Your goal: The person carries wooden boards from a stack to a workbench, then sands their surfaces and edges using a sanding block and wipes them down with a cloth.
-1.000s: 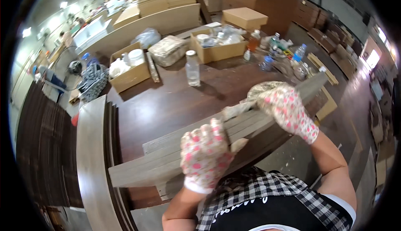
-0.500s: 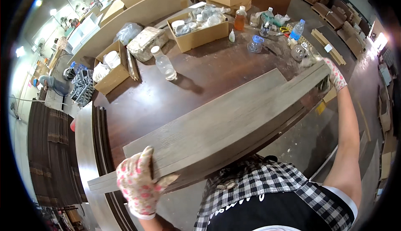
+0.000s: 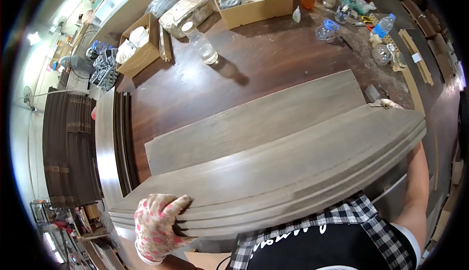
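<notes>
A stack of long grey-brown wooden boards (image 3: 273, 157) spans the near side of the table, tilted so its layered front edges show. At its left end my left hand (image 3: 159, 226), in a white glove with pink spots, wraps round the near edge, thumb on top and fingers underneath. My right hand (image 3: 390, 104) grips the far right corner of the stack; only part of its glove shows over the top, and the boards hide the rest. Against the stack's far side, another grey board (image 3: 259, 116) lies flat on the table.
A brown tabletop (image 3: 161, 99) holds a clear bottle (image 3: 199, 45), an open box of jars and bags (image 3: 254, 11), a smaller box (image 3: 141, 57) and a wrapped bundle (image 3: 185, 16). Several bottles, including one with a blue cap (image 3: 383, 25), stand at right. Dark panels (image 3: 122, 143) stand along the left edge.
The stack has tipped so its layered edges show more, and its right end has come lower and nearer me. Both hands moved with it. My view has shifted, so the boxes sit higher.
</notes>
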Action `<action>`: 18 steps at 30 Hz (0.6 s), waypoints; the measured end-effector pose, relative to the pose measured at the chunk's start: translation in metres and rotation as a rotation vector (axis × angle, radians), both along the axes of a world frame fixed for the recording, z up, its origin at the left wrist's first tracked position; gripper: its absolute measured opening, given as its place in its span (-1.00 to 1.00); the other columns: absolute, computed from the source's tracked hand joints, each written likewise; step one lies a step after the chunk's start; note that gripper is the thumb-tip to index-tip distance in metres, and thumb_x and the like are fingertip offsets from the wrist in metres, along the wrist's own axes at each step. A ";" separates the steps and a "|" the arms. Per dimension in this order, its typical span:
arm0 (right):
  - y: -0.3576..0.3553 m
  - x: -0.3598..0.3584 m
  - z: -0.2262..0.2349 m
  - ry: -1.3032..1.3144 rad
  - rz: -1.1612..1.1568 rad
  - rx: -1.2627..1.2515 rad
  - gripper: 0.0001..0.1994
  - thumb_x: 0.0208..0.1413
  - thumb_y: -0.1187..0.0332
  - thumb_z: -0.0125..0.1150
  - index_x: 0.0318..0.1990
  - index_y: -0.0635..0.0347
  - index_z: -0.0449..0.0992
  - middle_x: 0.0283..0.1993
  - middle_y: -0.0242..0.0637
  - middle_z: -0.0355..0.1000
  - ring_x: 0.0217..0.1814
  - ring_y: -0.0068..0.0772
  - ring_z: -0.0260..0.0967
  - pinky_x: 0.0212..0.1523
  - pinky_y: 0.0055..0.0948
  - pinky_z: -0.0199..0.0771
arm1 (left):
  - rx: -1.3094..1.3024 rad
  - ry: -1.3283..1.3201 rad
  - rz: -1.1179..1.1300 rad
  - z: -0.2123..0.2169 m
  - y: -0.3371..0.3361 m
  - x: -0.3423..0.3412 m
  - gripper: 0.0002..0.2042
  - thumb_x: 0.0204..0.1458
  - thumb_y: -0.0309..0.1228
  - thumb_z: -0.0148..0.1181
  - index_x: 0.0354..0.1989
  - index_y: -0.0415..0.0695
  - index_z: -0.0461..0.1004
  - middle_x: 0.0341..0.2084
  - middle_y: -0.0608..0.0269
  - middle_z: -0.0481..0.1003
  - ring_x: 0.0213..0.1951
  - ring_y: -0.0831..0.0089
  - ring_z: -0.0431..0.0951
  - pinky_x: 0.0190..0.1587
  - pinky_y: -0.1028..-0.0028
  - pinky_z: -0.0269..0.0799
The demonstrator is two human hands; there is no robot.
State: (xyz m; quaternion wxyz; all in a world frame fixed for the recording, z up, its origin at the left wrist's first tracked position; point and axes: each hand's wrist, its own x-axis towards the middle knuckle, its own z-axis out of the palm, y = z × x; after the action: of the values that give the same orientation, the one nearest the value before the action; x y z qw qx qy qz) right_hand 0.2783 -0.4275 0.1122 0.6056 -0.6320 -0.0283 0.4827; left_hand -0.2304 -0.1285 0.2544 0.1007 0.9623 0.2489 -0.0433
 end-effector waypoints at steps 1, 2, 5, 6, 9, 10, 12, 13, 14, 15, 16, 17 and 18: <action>0.003 -0.006 0.002 0.043 0.004 0.007 -0.70 0.19 0.27 -0.01 -0.02 0.25 0.46 -0.02 -0.25 0.42 0.01 -0.42 0.36 0.04 -0.44 0.35 | 0.002 0.031 0.038 0.008 -0.011 -0.001 -0.32 -0.62 -0.19 0.43 -0.10 0.02 0.48 -0.31 0.30 0.44 -0.24 0.25 0.44 -0.16 0.26 0.29; 0.005 -0.021 0.008 0.052 0.010 -0.003 -0.70 0.19 0.27 -0.01 -0.02 0.25 0.46 -0.02 -0.25 0.42 0.01 -0.42 0.36 0.04 -0.44 0.35 | -0.007 0.040 0.043 0.005 -0.011 0.000 -0.32 -0.62 -0.19 0.43 -0.10 0.02 0.48 -0.31 0.30 0.44 -0.24 0.25 0.44 -0.16 0.26 0.29; 0.008 -0.041 0.028 -1.212 0.422 -0.077 -0.71 0.15 0.30 0.04 -0.02 0.22 0.45 -0.02 -0.25 0.41 -0.01 -0.41 0.36 0.05 -0.42 0.34 | -0.042 0.063 -0.022 0.001 -0.012 0.001 -0.26 -0.56 0.12 0.42 -0.12 -0.04 0.48 -0.33 0.20 0.46 -0.25 0.19 0.45 -0.16 0.25 0.28; 0.001 -0.032 0.027 -0.802 0.332 -0.055 -0.72 0.16 0.29 0.03 -0.03 0.21 0.46 -0.04 -0.29 0.42 0.02 -0.46 0.34 0.06 -0.45 0.32 | -0.051 0.069 -0.010 0.004 -0.006 0.000 -0.26 -0.56 0.12 0.42 -0.12 -0.04 0.48 -0.33 0.20 0.46 -0.25 0.19 0.45 -0.16 0.25 0.28; -0.005 -0.027 0.023 -0.710 0.346 -0.151 -0.72 0.16 0.29 0.03 -0.03 0.19 0.46 -0.06 -0.32 0.42 0.02 -0.48 0.34 0.05 -0.47 0.32 | -0.347 0.185 -0.040 0.017 0.021 -0.018 -0.12 -0.40 0.33 0.25 -0.02 -0.18 0.42 -0.21 -0.03 0.48 -0.15 0.10 0.45 -0.05 0.22 0.30; -0.006 -0.027 0.023 -1.036 0.436 -0.246 -0.71 0.14 0.31 0.05 -0.02 0.18 0.46 -0.07 -0.31 0.42 0.00 -0.45 0.35 0.02 -0.45 0.33 | -0.402 -0.068 0.076 0.004 0.026 -0.061 -0.15 -0.27 0.30 0.20 0.03 -0.22 0.39 -0.20 -0.02 0.48 -0.11 0.20 0.45 -0.01 0.26 0.31; 0.017 -0.065 0.036 -0.992 0.311 -0.182 -0.69 0.14 0.23 0.05 -0.04 0.19 0.47 -0.11 -0.35 0.43 -0.04 -0.51 0.34 0.00 -0.49 0.32 | -0.576 0.041 0.274 0.005 0.072 -0.036 -0.37 -0.03 0.04 0.18 0.06 -0.24 0.36 -0.15 0.07 0.48 -0.10 0.33 0.48 0.00 0.38 0.33; 0.026 -0.074 0.040 -0.934 0.174 -0.098 -0.66 0.14 0.16 0.05 -0.06 0.20 0.48 -0.15 -0.38 0.44 -0.08 -0.57 0.34 -0.03 -0.53 0.32 | -0.510 -0.010 0.439 -0.012 0.089 -0.051 -0.46 0.03 -0.05 0.15 0.04 -0.25 0.38 -0.18 0.07 0.50 -0.15 0.34 0.51 -0.05 0.39 0.38; 0.020 -0.059 0.031 -0.917 0.202 -0.074 -0.66 0.14 0.16 0.05 -0.06 0.20 0.48 -0.15 -0.38 0.44 -0.08 -0.57 0.34 -0.03 -0.53 0.32 | -0.307 0.252 0.441 -0.018 0.114 -0.072 -0.55 0.08 -0.12 0.08 -0.03 -0.26 0.43 -0.25 0.05 0.54 -0.19 0.34 0.53 -0.11 0.39 0.42; 0.002 -0.031 0.016 -0.700 0.139 -0.120 -0.67 0.11 0.18 0.10 -0.07 0.18 0.49 -0.16 -0.39 0.44 -0.10 -0.55 0.35 -0.05 -0.53 0.32 | -0.262 0.401 0.519 -0.031 0.132 -0.091 -0.54 0.10 -0.08 0.06 -0.04 -0.25 0.44 -0.17 0.00 0.53 -0.12 0.13 0.54 -0.10 0.37 0.44; -0.010 -0.015 0.004 -0.482 0.062 -0.175 -0.69 0.07 0.20 0.14 -0.08 0.16 0.51 -0.17 -0.39 0.43 -0.12 -0.54 0.35 -0.08 -0.53 0.33 | -0.284 0.551 0.634 -0.042 0.142 -0.096 -0.56 0.13 -0.08 0.02 -0.06 -0.24 0.47 -0.17 0.02 0.54 -0.11 0.13 0.53 -0.08 0.34 0.43; -0.008 -0.019 0.006 -0.470 0.058 -0.176 -0.69 0.07 0.20 0.14 -0.08 0.16 0.51 -0.17 -0.39 0.43 -0.12 -0.54 0.35 -0.08 -0.53 0.33 | -0.396 0.680 0.756 -0.051 0.149 -0.097 -0.53 0.15 -0.04 -0.03 -0.07 -0.25 0.47 -0.18 0.02 0.54 -0.10 0.12 0.53 -0.05 0.32 0.41; -0.005 -0.024 0.011 -0.388 0.011 -0.200 -0.67 0.07 0.19 0.15 -0.08 0.17 0.50 -0.17 -0.39 0.44 -0.13 -0.55 0.35 -0.09 -0.53 0.33 | -0.508 0.807 0.880 -0.061 0.154 -0.100 -0.50 0.17 0.00 -0.08 -0.08 -0.26 0.48 -0.18 0.01 0.53 -0.10 0.12 0.52 -0.03 0.30 0.39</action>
State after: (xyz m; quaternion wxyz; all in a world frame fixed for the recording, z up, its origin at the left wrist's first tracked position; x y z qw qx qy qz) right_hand 0.2547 -0.4328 0.1232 0.5203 -0.7699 -0.0998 0.3559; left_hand -0.3302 0.0257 0.1933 0.2320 0.6249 0.6201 -0.4137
